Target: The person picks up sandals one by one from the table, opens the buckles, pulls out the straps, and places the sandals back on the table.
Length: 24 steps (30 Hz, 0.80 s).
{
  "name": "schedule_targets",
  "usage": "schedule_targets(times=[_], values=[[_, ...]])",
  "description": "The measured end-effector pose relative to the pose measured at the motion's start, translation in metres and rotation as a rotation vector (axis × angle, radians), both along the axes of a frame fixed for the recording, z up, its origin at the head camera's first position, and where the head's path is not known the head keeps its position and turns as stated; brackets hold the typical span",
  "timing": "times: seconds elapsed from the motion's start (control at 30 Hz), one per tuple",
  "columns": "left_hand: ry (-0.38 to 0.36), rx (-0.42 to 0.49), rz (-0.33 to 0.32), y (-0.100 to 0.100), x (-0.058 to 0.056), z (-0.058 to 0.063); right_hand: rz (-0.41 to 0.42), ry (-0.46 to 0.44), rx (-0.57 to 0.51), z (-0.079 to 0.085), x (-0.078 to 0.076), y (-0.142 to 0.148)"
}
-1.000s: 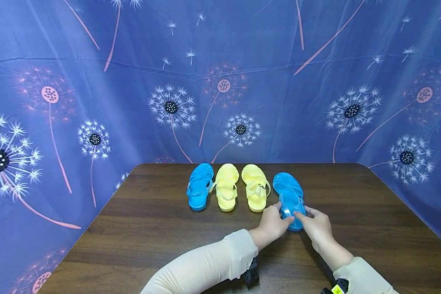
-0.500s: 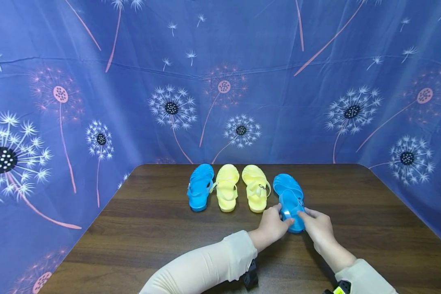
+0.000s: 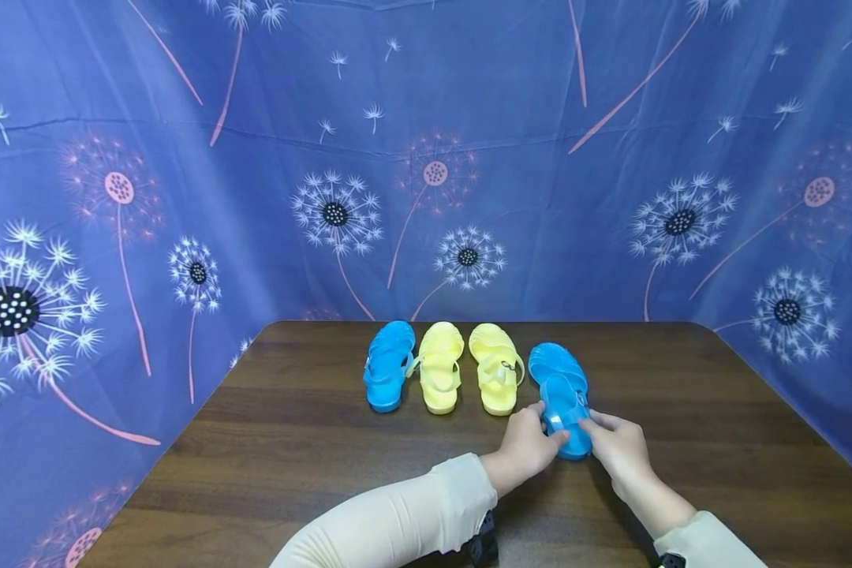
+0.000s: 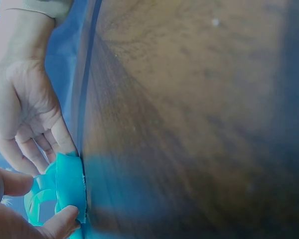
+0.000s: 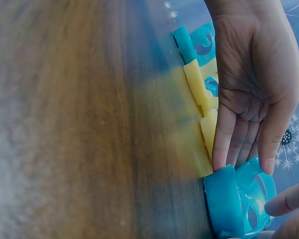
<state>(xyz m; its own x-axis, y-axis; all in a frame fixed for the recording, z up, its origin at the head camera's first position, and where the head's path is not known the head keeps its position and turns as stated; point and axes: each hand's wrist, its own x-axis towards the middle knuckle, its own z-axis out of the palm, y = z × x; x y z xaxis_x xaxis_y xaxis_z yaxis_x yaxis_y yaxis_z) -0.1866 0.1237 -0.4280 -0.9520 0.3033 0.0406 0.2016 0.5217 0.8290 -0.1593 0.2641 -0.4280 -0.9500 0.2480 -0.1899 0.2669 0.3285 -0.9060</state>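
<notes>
My left hand (image 3: 528, 442) and right hand (image 3: 618, 446) both hold the rear part of a blue plastic sandal (image 3: 555, 364) at the right of the row. The left thumb lies by its heel, while the fingers grip its left side. My right hand pinches the right side, thumb near the ankle strap. The sandal points away from me, toe tilted slightly left. In the left wrist view the heel (image 4: 71, 181) sits close over the table between both hands. To its left stand two yellow sandals (image 3: 438, 355) and another blue sandal (image 3: 387, 355), untouched.
The brown wooden table (image 3: 291, 473) runs back to a blue curtain (image 3: 539, 197) printed with dandelions. The untouched sandals stand side by side near the table's far edge, with toes pointing away. A strap links visually across the left blue and yellow sandals.
The held blue sandal has shifted slightly toward me, both hands moving with it. My right thumb has moved from the insole toward the right edge. The head view has tilted up a little.
</notes>
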Motion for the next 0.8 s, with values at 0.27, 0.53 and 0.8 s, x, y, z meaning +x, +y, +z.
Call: schedule_targets(times=[0.27, 0.53, 0.8], values=[[0.004, 0.014, -0.005, -0.003, 0.002, -0.003, 0.013, 0.021, 0.018, -0.003, 0.005, 0.000], [0.013, 0.006, 0.006, -0.003, 0.007, -0.003, 0.014, 0.030, 0.035, -0.006, 0.007, 0.002], [-0.001, 0.008, 0.003, -0.003, 0.013, 0.000, 0.016, 0.045, 0.042, -0.008, 0.010, 0.004]])
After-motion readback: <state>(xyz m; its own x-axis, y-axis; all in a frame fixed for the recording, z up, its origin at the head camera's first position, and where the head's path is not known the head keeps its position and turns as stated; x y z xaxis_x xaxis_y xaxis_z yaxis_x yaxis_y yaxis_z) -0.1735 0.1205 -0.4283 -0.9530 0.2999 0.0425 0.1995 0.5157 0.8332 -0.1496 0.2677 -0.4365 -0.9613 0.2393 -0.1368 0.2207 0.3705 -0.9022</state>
